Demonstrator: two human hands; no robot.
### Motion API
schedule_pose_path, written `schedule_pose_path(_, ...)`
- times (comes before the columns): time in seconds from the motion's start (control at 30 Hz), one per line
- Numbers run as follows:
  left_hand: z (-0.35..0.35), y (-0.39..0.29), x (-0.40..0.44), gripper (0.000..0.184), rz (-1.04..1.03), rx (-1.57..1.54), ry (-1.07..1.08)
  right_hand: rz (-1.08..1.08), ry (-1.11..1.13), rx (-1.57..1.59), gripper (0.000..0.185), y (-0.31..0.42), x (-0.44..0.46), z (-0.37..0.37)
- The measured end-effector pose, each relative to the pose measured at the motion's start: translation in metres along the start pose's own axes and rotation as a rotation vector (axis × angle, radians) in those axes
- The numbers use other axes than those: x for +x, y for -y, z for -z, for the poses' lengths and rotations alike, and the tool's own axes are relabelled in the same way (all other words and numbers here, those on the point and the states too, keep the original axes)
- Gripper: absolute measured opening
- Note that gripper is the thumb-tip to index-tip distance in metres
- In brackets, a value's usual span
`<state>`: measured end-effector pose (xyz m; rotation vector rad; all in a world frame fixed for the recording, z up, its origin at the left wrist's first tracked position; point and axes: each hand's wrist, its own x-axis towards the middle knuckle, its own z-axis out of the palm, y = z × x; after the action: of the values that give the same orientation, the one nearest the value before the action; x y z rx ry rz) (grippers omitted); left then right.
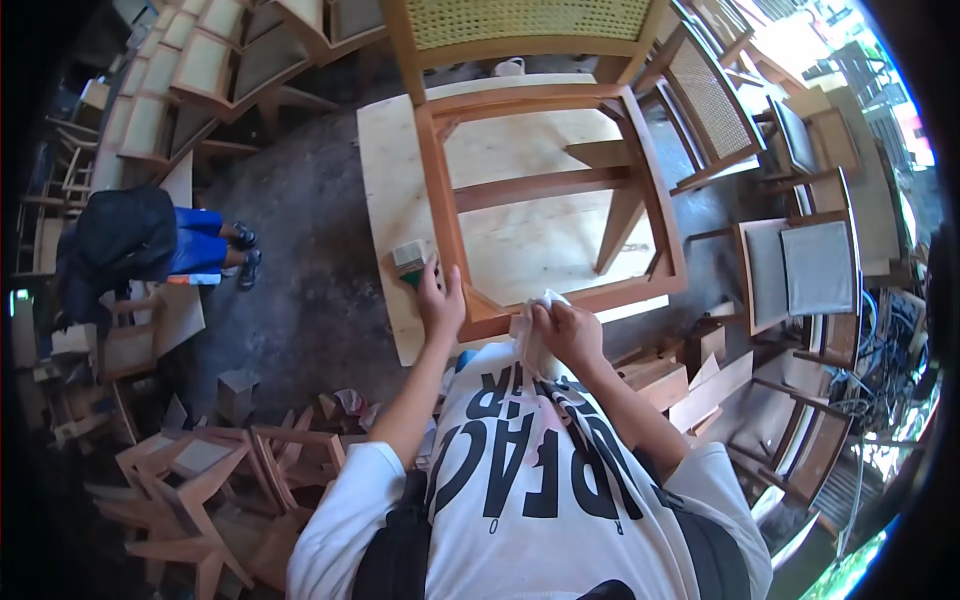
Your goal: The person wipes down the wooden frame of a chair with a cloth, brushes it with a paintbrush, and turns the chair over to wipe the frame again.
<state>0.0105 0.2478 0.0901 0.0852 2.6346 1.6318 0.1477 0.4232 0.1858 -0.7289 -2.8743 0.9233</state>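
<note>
A wooden chair frame with an open seat and a woven cane back stands on a pale plywood board. My left hand is at the seat frame's near left corner, its fingers partly apart, beside a brush with pale bristles and a green part. Whether the fingers grip the brush cannot be made out. My right hand is closed on a crumpled white cloth at the near rail, in front of my shirt.
Unfinished chairs are stacked at the upper left and lower left. More chairs stand on the right. A person in blue shorts bends at the left. Wood pieces lie near my right arm.
</note>
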Motion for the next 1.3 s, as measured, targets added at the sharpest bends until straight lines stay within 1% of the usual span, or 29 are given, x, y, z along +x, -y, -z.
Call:
schedule_pose_path(0.03, 0.011, -0.001, -0.015, 0.038, -0.059, 0.011, -0.039, 0.013, 0.005, 0.006, 0.031, 0.011, 0.005, -0.008)
schedule_pose_path(0.1, 0.032, -0.021, -0.045, 0.036, -0.063, -0.031, -0.090, 0.018, 0.032, 0.159, 0.031, 0.031, 0.011, -0.024)
schedule_pose_path(0.17, 0.054, -0.042, -0.070, 0.033, -0.057, -0.070, -0.137, 0.018, 0.070, 0.198, 0.030, 0.054, 0.012, -0.037)
schedule_pose_path(0.23, 0.071, -0.060, -0.086, 0.031, -0.189, 0.062, -0.134, 0.065, 0.019, 0.257, 0.032, 0.071, 0.012, -0.049)
schedule_pose_path(0.27, 0.075, -0.074, -0.089, 0.029, -0.275, 0.097, -0.163, 0.038, 0.061, 0.252, 0.033, 0.078, 0.012, -0.052)
schedule_pose_path(0.3, 0.076, -0.082, -0.090, 0.029, -0.326, 0.112, -0.156, 0.048, 0.074, 0.254, 0.033, 0.078, 0.015, -0.058)
schedule_pose_path(0.33, 0.076, -0.087, -0.092, 0.030, -0.373, 0.126, -0.144, 0.038, 0.095, 0.169, 0.033, 0.074, 0.018, -0.068)
schedule_pose_path(0.37, 0.075, -0.090, -0.095, 0.028, -0.392, 0.107, -0.082, 0.028, 0.113, 0.082, 0.034, 0.068, 0.018, -0.077)
schedule_pose_path(0.4, 0.075, -0.096, -0.098, 0.026, -0.416, 0.101, -0.027, 0.083, 0.087, 0.078, 0.036, 0.063, 0.021, -0.086)
schedule_pose_path(0.43, 0.073, -0.101, -0.101, 0.024, -0.441, 0.093, 0.031, 0.093, 0.091, 0.076, 0.036, 0.065, 0.025, -0.086)
schedule_pose_path(0.47, 0.069, -0.098, -0.105, 0.022, -0.432, 0.025, 0.075, 0.039, 0.127, 0.069, 0.037, 0.066, 0.026, -0.085)
schedule_pose_path(0.5, 0.067, -0.096, -0.108, 0.022, -0.428, 0.025, 0.070, -0.014, 0.157, 0.062, 0.038, 0.067, 0.029, -0.084)
schedule_pose_path(0.57, 0.063, -0.092, -0.110, 0.024, -0.383, 0.018, 0.118, -0.001, 0.185, 0.088, 0.036, 0.063, 0.033, -0.079)
schedule_pose_path(0.63, 0.059, -0.086, -0.103, 0.027, -0.376, 0.083, 0.072, 0.182, 0.204, 0.070, 0.030, 0.056, 0.031, -0.077)
schedule_pose_path(0.67, 0.056, -0.081, -0.100, 0.030, -0.369, 0.145, 0.030, 0.182, 0.206, 0.072, 0.030, 0.057, 0.028, -0.077)
schedule_pose_path(0.7, 0.050, -0.065, -0.099, 0.037, -0.334, 0.180, 0.043, 0.205, 0.181, 0.039, 0.028, 0.059, 0.025, -0.075)
schedule_pose_path(0.73, 0.045, -0.055, -0.097, 0.037, -0.335, 0.178, 0.042, 0.230, 0.153, 0.005, 0.026, 0.059, 0.023, -0.073)
schedule_pose_path(0.8, 0.038, -0.039, -0.094, 0.043, -0.298, 0.290, 0.052, 0.230, 0.147, -0.004, 0.023, 0.056, 0.022, -0.071)
schedule_pose_path(0.83, 0.038, -0.037, -0.092, 0.047, -0.277, 0.315, 0.127, 0.289, 0.128, 0.042, 0.021, 0.053, 0.022, -0.068)
schedule_pose_path(0.87, 0.037, -0.036, -0.092, 0.047, -0.276, 0.316, 0.128, 0.348, 0.109, 0.091, 0.019, 0.051, 0.023, -0.066)
schedule_pose_path(0.93, 0.033, -0.036, -0.090, 0.047, -0.313, 0.438, 0.080, 0.277, 0.132, 0.324, 0.014, 0.041, 0.028, -0.057)
schedule_pose_path(0.97, 0.032, -0.036, -0.087, 0.047, -0.312, 0.438, 0.078, 0.212, 0.040, 0.467, 0.014, 0.033, 0.029, -0.057)
schedule_pose_path(1.03, 0.030, -0.035, -0.081, 0.048, -0.326, 0.524, 0.095, 0.154, -0.067, 0.354, 0.013, 0.003, 0.038, -0.053)
schedule_pose_path(1.1, 0.025, -0.027, -0.076, 0.049, -0.298, 0.468, 0.065, 0.291, -0.271, 0.071, 0.009, -0.017, 0.046, -0.034)
schedule_pose_path(1.2, 0.014, -0.017, -0.057, 0.049, -0.245, 0.387, 0.019, 0.341, -0.365, -0.065, 0.006, -0.052, 0.054, -0.019)
schedule_pose_path(1.23, 0.011, -0.019, -0.051, 0.049, -0.208, 0.362, -0.002, 0.336, -0.370, -0.066, 0.006, -0.056, 0.054, -0.016)
schedule_pose_path(1.3, 0.006, -0.021, -0.037, 0.049, -0.204, 0.347, -0.008, 0.342, -0.322, -0.047, 0.009, -0.063, 0.053, -0.012)
